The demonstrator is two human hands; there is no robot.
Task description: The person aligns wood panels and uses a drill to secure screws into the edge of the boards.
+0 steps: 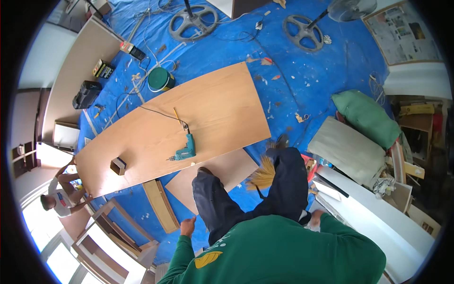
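Observation:
My left hand [187, 227] hangs beside my left leg, fingers curled and thumb up, and nothing shows in it. By my right hip is my right hand [316, 218], partly covered, close to something white; its fingers cannot be made out. In front of my legs lies a wide wood-grained panel [222, 102]. On it rest a teal corded drill [186, 148], a thin orange pencil-like stick [178, 116] and a small open-ended box [118, 166]. At the panel's far left end another person [66, 199] crouches, with hands at its edge.
A smaller board [227, 171] lies under my left foot, and a straw broom [263, 176] between my feet. A green bucket [161, 79] stands beyond the panel. Cords cross the blue sheet [302, 61]. Cabinet frames [111, 232] stand at left, cushions [350, 149] at right.

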